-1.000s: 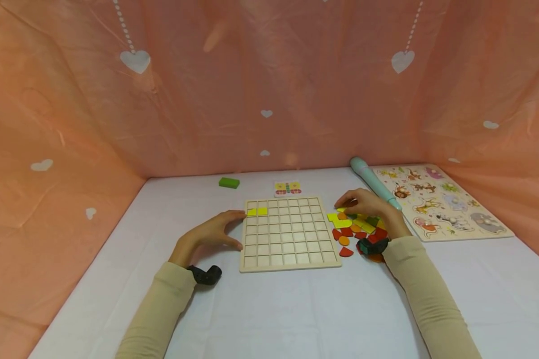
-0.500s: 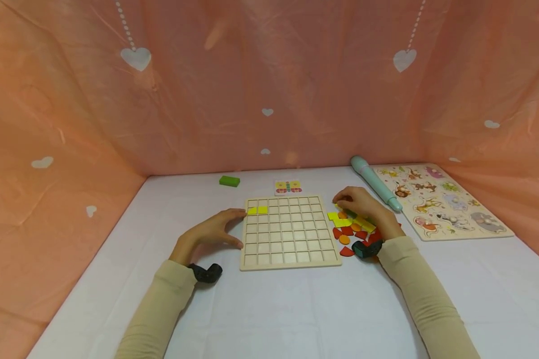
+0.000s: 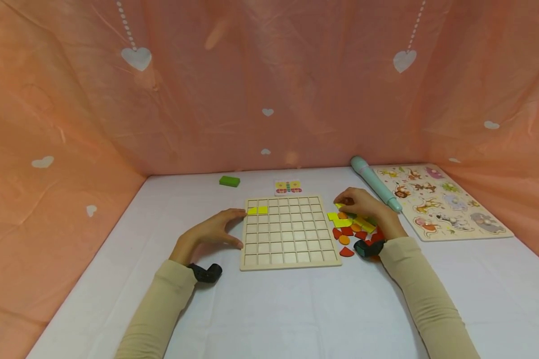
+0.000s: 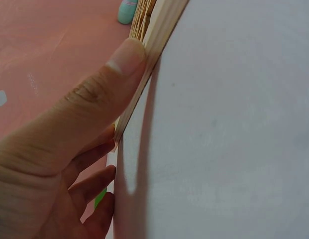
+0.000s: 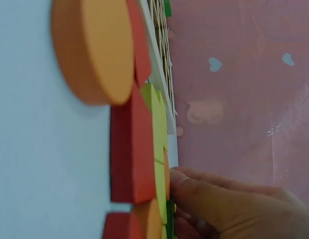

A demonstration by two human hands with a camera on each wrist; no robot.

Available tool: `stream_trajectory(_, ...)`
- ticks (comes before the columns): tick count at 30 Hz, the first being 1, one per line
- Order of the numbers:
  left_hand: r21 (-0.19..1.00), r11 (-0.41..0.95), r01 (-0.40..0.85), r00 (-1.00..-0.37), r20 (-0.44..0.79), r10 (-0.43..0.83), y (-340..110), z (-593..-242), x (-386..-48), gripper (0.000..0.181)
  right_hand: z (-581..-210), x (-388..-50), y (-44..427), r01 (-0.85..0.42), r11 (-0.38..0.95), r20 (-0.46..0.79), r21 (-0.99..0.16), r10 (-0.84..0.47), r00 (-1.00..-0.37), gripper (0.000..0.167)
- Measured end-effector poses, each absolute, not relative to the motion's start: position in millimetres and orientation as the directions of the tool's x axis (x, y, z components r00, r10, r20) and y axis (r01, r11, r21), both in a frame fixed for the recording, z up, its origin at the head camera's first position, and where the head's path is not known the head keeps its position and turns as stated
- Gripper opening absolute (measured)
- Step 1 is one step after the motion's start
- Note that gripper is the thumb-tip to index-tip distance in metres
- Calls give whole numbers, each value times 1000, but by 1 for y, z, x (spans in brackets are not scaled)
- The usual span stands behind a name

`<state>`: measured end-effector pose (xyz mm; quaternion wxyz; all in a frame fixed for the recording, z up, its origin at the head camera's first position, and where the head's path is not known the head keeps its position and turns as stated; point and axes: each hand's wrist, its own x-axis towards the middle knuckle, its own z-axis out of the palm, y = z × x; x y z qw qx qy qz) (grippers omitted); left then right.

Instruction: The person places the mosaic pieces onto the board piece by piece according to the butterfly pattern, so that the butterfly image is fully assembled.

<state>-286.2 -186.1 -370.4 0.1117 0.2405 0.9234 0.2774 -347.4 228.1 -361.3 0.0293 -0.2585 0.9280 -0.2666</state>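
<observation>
A wooden grid board lies in the middle of the table, with two yellow square tiles side by side in cells near its upper left corner. My left hand touches the board's left edge with its fingertips and thumb; the left wrist view shows the thumb against the wooden rim. To the right of the board, my right hand pinches a yellow tile at the far side of a pile of loose pieces. Its fingers hide part of that tile and some pieces beneath.
Red, orange, yellow and green pieces lie loose right of the board. A small pattern card and a green block are behind it. A mint microphone-shaped object and an animal knob puzzle stand at the right.
My right hand has shifted slightly at the far side of the pile, and the yellow tile now shows at its fingertips. My left hand stays against the board.
</observation>
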Motion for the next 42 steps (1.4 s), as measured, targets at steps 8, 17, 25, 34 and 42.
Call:
stream_trajectory(8, 558, 721, 411, -848, -58, 528, -187, -372, -288, 92, -353, -348, 219, -467, 758, 137, -455, -458, -878, 24)
stream_trajectory(17, 557, 728, 400, -853, -64, 518, -186, -370, -287, 92, -316, -342, 146, -552, 659, 304, -511, -462, -833, 26)
stream_trajectory(25, 551, 730, 403, -852, -64, 519, -187, -371, -288, 91, -326, -337, 79, -570, 610, 271, -550, -516, -813, 26)
stream_trajectory(34, 552, 723, 417, -846, -56, 530, -187, -369, -287, 90, -359, -342, 62, -560, 623, 188, -547, -560, -807, 24)
stream_trajectory(42, 555, 723, 411, -848, -59, 527, -186, -370, -287, 90, -363, -339, 61, -592, 600, 226, -539, -574, -787, 23)
